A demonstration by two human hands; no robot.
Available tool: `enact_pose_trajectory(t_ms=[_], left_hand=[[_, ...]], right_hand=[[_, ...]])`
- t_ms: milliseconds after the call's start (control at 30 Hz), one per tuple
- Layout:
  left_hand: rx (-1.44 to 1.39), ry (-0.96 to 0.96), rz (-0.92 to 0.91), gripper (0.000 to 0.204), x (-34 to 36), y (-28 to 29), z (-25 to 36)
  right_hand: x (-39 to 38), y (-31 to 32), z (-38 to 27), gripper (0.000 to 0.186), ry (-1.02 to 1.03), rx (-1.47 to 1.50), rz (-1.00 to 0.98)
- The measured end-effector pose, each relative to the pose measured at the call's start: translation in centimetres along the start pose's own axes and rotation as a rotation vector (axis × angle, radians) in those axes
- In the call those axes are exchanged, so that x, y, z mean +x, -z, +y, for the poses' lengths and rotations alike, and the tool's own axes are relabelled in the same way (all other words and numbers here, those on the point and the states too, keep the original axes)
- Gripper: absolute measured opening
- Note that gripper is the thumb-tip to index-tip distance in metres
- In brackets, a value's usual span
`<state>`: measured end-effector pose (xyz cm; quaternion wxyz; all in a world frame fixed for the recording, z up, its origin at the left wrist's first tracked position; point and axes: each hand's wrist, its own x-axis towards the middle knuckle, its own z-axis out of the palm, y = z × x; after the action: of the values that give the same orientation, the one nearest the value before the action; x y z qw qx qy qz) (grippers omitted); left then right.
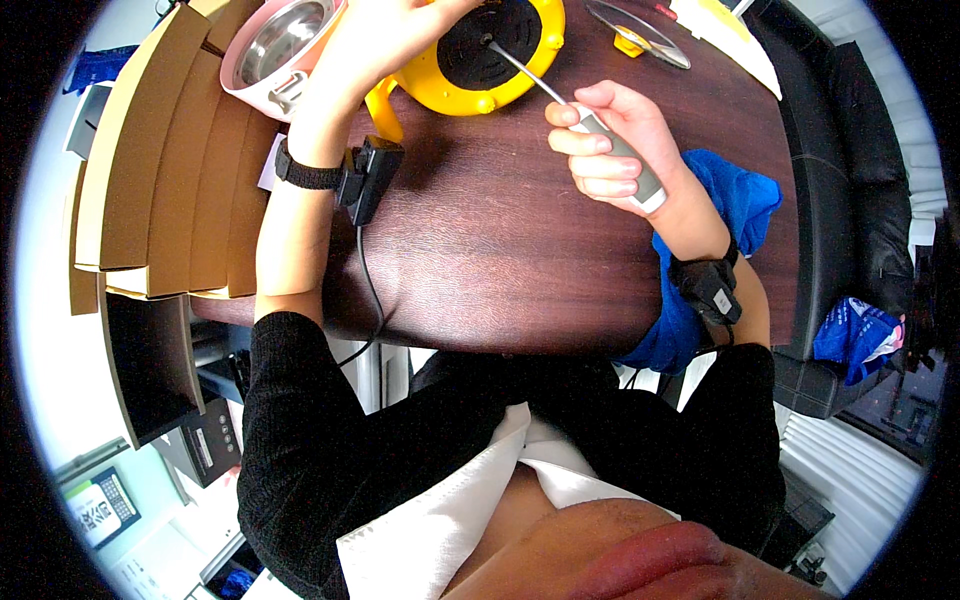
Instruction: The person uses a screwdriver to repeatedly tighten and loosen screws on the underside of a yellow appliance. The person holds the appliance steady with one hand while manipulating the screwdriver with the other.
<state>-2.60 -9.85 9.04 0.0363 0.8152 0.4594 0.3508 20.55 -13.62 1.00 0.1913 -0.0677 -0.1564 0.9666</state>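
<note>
My right hand [615, 150] is closed around the grey-and-white handle of a screwdriver [532, 75], its metal shaft reaching into the centre of the black round plate [465, 60] of a yellow appliance [485, 102]. My left hand [410, 25] is at the appliance's upper left, fingers largely cut off by the top edge, so their grip cannot be made out. A pink pot with a steel interior [240, 60] sits to the left. A glass lid with a yellow knob [628, 42] lies to the right. A blue cloth [735, 195] lies beneath my right forearm.
The dark wooden table [480, 250] has folded cardboard [150, 160] along its left, a black device [372, 175] with a cable by my left wrist, and a pale object [740, 55] at the back right. A black sofa [845, 180] stands to the right.
</note>
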Motion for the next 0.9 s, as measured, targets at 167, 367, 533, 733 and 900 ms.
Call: enact_pose_trajectory(t_ms=[167,367,533,733,900], left_hand=[[-0.005,-0.016,0.011,0.043,0.0,-0.1,0.0],[0.035,-0.049,0.016,0.042,-0.1,-0.3,0.3],[0.153,-0.163,0.038,0.042,-0.3,-1.1,0.8],[-0.009,-0.048,-0.156,0.046,0.0,-0.8,1.8],[0.296,-0.156,-0.226,0.081,-0.3,0.0,0.5]], right_hand=[[-0.1,-0.2,-0.1,0.030,0.007,-0.036,0.036],[-0.3,-2.9,-0.4,0.030,0.032,-0.231,0.364],[-0.1,-3.1,0.3,0.028,0.064,-0.631,0.602],[-0.3,-1.4,0.1,0.028,0.043,-0.617,0.584],[-0.2,-0.7,0.4,0.027,0.020,-0.609,0.590]])
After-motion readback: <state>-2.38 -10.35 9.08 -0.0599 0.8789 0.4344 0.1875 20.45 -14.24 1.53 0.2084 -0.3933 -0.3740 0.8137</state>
